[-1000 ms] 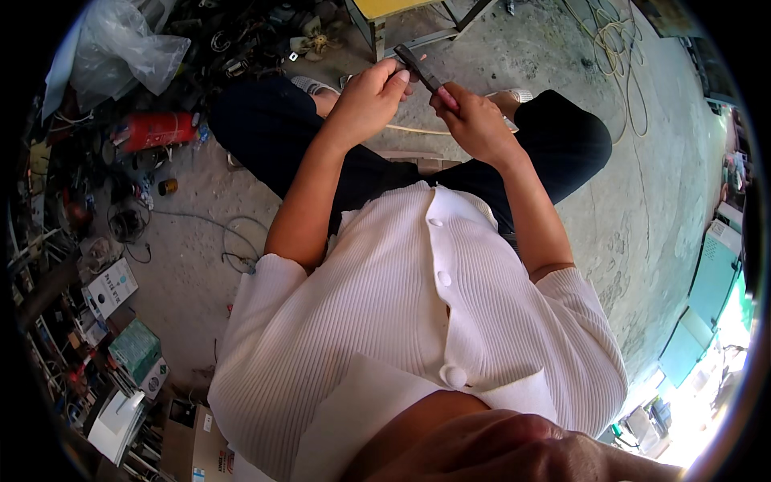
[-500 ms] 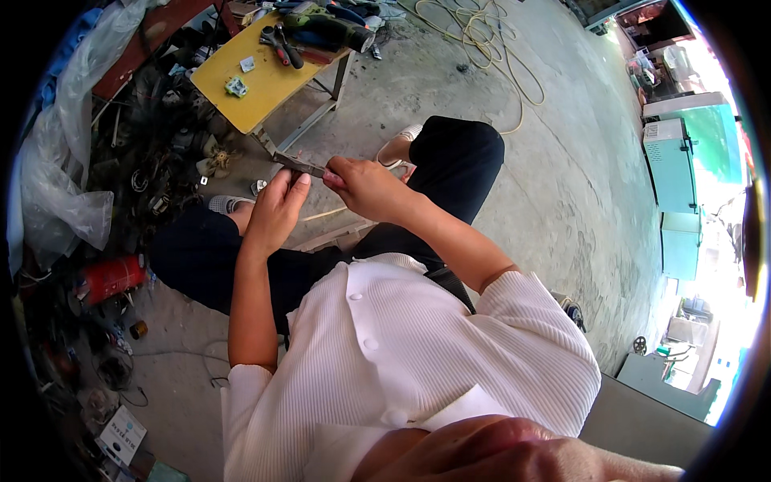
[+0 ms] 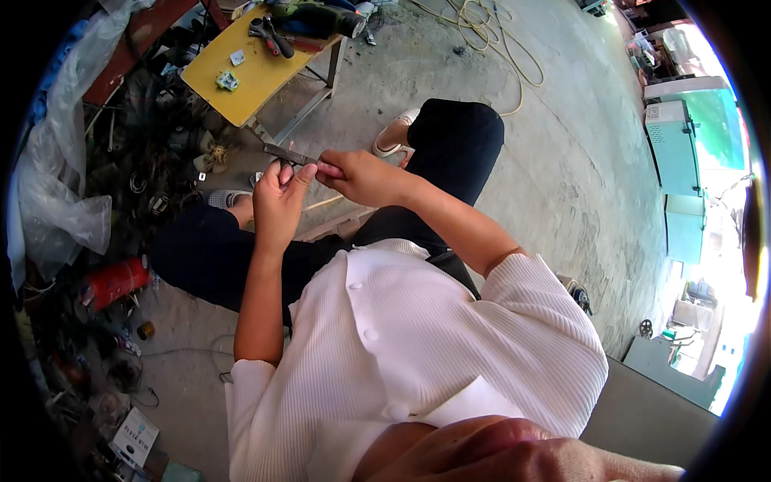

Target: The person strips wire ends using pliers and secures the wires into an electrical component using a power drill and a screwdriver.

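Note:
In front of my knees, my right hand [image 3: 363, 178] is closed round the pinkish handle of a knife-like tool with a flat grey metal blade [image 3: 287, 153]. The blade points left, over the fingertips of my left hand [image 3: 279, 201]. That hand is closed, thumb and fingers pinched together just under the blade. What lies between them is mostly hidden; a thin reddish strand shows just past the blade. Beyond my hands stands a low yellow table [image 3: 233, 88], bearing pliers [image 3: 271, 38], a small green-and-white part [image 3: 227, 81] and a small white piece [image 3: 237, 58].
A green power tool [image 3: 321, 22] lies on the table's far end. Metal scrap and a fan wheel [image 3: 211, 154] crowd the floor at left, near a red cylinder [image 3: 116, 283]. A yellowish hose [image 3: 520, 80] coils at the far right; a pale green cabinet [image 3: 673, 149] stands beyond.
Both hands and the tool have shifted slightly left. My left fingers have curled in more under the blade. The view has tilted a little, so the table sits higher and further left.

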Motion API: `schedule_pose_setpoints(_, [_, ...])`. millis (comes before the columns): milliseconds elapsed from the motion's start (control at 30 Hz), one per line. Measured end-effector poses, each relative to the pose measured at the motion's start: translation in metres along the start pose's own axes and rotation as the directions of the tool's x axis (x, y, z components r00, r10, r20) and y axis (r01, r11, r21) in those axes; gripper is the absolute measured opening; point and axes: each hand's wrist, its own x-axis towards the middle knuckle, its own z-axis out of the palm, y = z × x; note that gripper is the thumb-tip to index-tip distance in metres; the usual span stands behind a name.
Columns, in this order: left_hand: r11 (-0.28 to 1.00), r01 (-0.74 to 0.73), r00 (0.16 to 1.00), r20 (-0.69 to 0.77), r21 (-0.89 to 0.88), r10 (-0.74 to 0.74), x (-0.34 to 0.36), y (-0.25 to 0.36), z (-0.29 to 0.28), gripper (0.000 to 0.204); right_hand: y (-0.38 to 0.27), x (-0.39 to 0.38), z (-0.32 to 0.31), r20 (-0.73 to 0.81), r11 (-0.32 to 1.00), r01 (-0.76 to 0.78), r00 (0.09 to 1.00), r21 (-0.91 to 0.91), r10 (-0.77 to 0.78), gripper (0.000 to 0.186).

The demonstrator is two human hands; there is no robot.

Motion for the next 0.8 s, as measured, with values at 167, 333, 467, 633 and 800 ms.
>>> schedule_pose_setpoints(167, [0.999, -0.013, 0.996, -0.087, 0.036, 0.016, -0.007, 0.013, 0.004, 0.036, 0.004, 0.001, 0.005, -0.013, 0.999, 0.03, 0.999, 0.043, -0.029, 0.025])
schedule_pose_setpoints(333, [0.997, -0.023, 0.992, -0.12, 0.076, 0.032, -0.005, 0.011, 0.004, 0.05, 0.009, -0.001, 0.013, -0.096, 0.996, 0.036, 0.995, 0.084, -0.028, 0.024])
schedule_pose_setpoints(467, [0.995, -0.051, 0.99, -0.126, 0.081, 0.062, -0.007, 0.002, 0.003, 0.05, -0.002, -0.007, 0.016, -0.053, 0.993, -0.101, 0.993, 0.067, 0.105, 0.009])
schedule_pose_setpoints(633, [0.996, -0.077, 0.975, -0.214, -0.043, 0.066, -0.007, -0.008, 0.006, 0.056, 0.005, -0.009, 0.038, -0.107, 0.946, -0.11, 0.983, 0.305, 0.148, 0.008])
schedule_pose_setpoints(800, [0.986, -0.141, 0.928, -0.359, -0.085, 0.102, 0.0, -0.005, 0.007, 0.061, -0.009, 0.012, 0.032, -0.134, 0.715, -0.184, 0.922, 0.675, 0.364, 0.033])
